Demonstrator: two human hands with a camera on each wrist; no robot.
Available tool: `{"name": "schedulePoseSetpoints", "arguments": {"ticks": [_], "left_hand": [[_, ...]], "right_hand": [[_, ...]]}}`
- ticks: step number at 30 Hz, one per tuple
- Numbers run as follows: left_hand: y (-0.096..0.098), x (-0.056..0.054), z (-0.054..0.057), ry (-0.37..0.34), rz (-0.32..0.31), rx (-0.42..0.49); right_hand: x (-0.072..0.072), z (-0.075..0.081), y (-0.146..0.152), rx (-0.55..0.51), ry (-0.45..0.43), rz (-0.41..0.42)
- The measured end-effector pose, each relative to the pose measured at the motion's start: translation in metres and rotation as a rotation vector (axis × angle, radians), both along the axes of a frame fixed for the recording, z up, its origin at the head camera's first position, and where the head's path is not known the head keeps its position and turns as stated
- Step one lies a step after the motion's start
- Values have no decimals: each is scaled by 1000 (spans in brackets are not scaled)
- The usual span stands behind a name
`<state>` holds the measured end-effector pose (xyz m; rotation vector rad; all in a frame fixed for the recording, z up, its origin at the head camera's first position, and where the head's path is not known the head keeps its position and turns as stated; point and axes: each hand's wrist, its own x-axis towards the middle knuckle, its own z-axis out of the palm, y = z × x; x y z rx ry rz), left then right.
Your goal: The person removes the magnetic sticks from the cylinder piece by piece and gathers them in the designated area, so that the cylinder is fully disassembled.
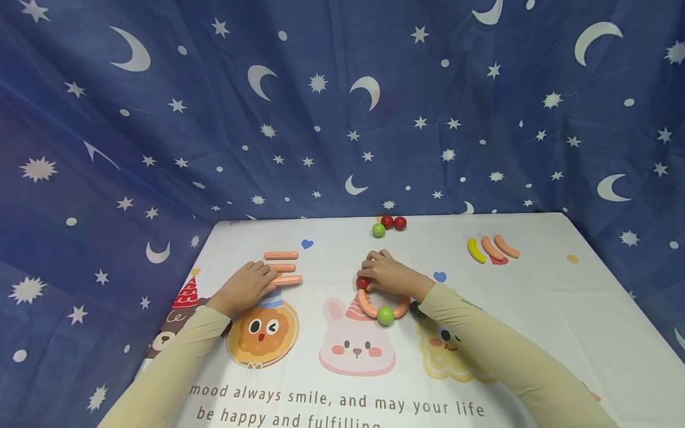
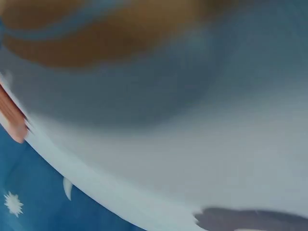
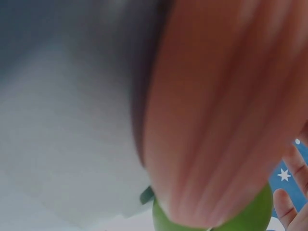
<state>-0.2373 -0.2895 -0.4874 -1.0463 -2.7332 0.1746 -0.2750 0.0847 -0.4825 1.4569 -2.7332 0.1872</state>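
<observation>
Three straight pink sausages lie at the left in the head view. My left hand [image 1: 247, 286] has its fingers and thumb at the left end of the nearest sausage [image 1: 290, 280]; the middle sausage [image 1: 286, 268] runs under its fingertips, the farthest one [image 1: 280, 255] lies apart. At the centre, curved sausages [image 1: 367, 305] and balls lie in a ring, a green ball [image 1: 385, 315] at its near side. My right hand [image 1: 393, 276] pinches the red ball [image 1: 362, 283] at the ring's left side and hides its far part. A curved sausage [image 3: 216, 115] looms large in the right wrist view.
Two red balls [image 1: 399, 223] and a green ball [image 1: 378, 230] sit at the table's far edge. A yellow curved piece [image 1: 475, 251] lies beside two curved sausages [image 1: 506, 246] at the right. A blue curtain [image 1: 342, 119] hangs behind the printed white tablecloth [image 1: 535, 309].
</observation>
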Motion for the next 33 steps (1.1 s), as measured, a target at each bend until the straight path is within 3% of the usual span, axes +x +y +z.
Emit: {"name": "schedulePoseSetpoints", "arguments": {"ticks": [8, 19, 24, 33], "left_hand": [[-18, -5, -8, 17, 7, -81], [-21, -6, -12, 90, 10, -141], [-21, -5, -9, 85, 31, -160], [-27, -6, -10, 134, -18, -155]], "right_hand": [[0, 0, -1, 4, -4, -3], [0, 0, -1, -7, 3, 4], [0, 1, -1, -5, 3, 6], [1, 1, -1, -1, -7, -7]]}}
